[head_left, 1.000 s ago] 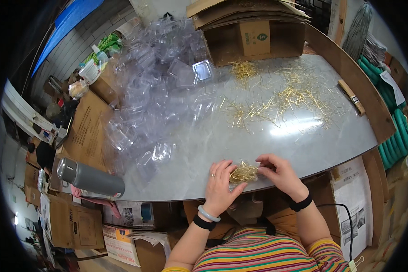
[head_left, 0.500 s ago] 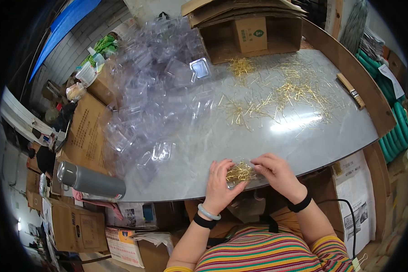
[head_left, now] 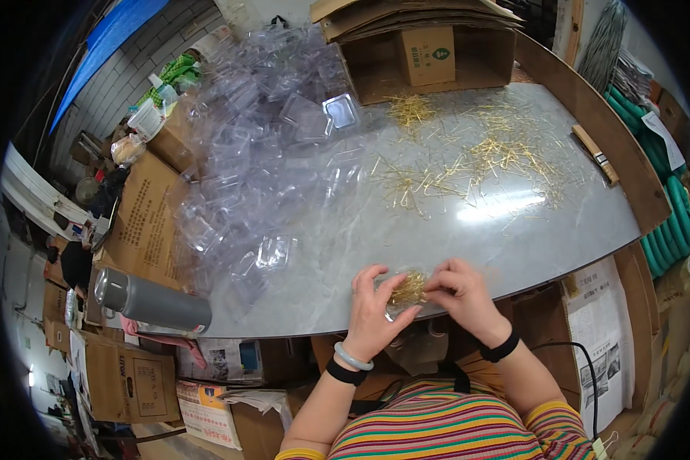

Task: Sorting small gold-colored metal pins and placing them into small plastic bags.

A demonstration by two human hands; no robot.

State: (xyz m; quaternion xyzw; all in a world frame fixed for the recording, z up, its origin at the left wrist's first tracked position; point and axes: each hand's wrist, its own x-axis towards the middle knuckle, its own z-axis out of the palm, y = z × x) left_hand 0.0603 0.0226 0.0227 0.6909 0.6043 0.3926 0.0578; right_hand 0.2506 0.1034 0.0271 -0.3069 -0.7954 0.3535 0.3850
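Between my hands at the table's near edge sits a small clear plastic box, heaped with a bundle of thin gold wire hooks. My left hand curves round its left side, thumb at the near edge and index finger at the far side of the bundle; the other fingers are lifted. On the right, my right hand pinches at the bundle's edge with thumb and fingertips, which partly hide the wires there. Farther up the table lie loose gold wire hooks in scattered heaps.
A large pile of clear plastic boxes covers the table's left side. A grey bottle lies at the near left corner. An open cardboard box stands at the back. A wooden-handled brush rests by the cardboard wall at right.
My left fingers have lifted and spread a little from the box's side. My right fingertips have moved down and left onto the bundle and closed into a pinch.
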